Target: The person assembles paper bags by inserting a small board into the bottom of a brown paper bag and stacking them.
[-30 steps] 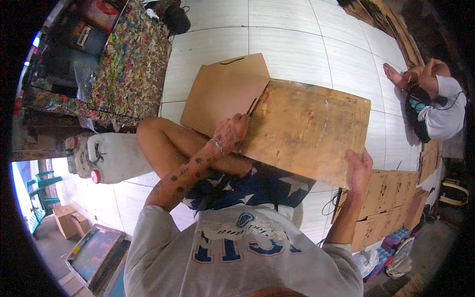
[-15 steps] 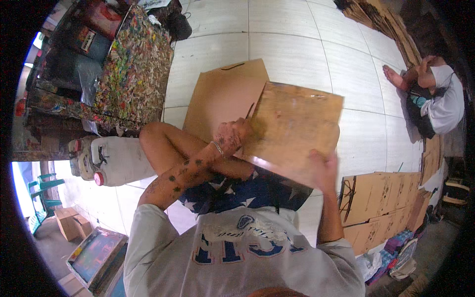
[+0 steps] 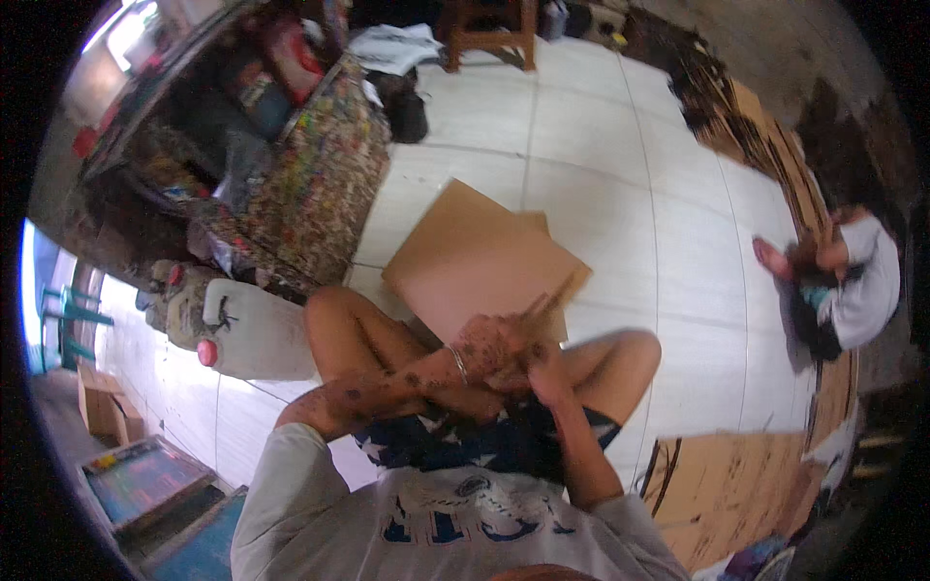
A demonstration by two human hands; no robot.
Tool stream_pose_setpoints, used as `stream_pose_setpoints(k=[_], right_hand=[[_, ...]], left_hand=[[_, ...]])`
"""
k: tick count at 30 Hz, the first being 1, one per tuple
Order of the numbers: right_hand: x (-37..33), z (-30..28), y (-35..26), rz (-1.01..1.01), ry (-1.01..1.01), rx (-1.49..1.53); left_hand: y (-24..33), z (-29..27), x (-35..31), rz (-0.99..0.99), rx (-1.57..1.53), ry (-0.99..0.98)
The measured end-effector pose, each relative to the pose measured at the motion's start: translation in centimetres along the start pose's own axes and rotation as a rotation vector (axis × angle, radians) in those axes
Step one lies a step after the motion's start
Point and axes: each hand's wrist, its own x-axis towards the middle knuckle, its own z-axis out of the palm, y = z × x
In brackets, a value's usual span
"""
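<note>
Close together in front of my lap, both hands are closed. My left hand (image 3: 487,351), with a bracelet at the wrist, has its fingers curled; a thin stick-like shape shows at its tips, too blurred to name. My right hand (image 3: 549,376) grips the near end of a brown cardboard sheet (image 3: 572,293), which is tilted so that little but its edge shows. Beyond my hands a flat cardboard sheet (image 3: 475,254) lies on the tiles, turned corner-first, with part of another sheet (image 3: 532,221) showing from under it.
White jerrycan (image 3: 257,329) stands by my left knee, near a paint-crusted bench (image 3: 315,184). Framed blue panels (image 3: 145,481) lie at lower left. Cardboard sheets (image 3: 727,484) lie at lower right. Another person (image 3: 860,281) sits at the right. A wooden stool (image 3: 492,37) stands at the back.
The brown sheet, broad side showing before, has been tipped nearly edge-on and brought in toward my lap. My right hand has moved left beside my left hand. The view has shifted too.
</note>
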Motion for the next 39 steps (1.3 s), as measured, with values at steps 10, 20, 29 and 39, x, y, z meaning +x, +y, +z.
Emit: stream_pose_setpoints(k=[10,20,29,39], right_hand=[[9.9,-0.2,-9.9,-0.245,0.132,0.762],[19.3,14.1,-37.3,-0.702,-0.292,0.875],[37.2,26.2,-50.4,-0.799,-0.345,0.287],[17.2,10.7,-16.2,-0.288,-0.025,0.045]], left_hand=[[8.5,-18.4,-4.1,0.071,-0.278,0.568],[4.6,-13.0,-12.7,-0.361,-0.481,0.670],[2.2,-13.3,-13.3,-0.374,-0.458,0.579],[2.6,-24.3,-11.5,-0.254,-0.968,0.576]])
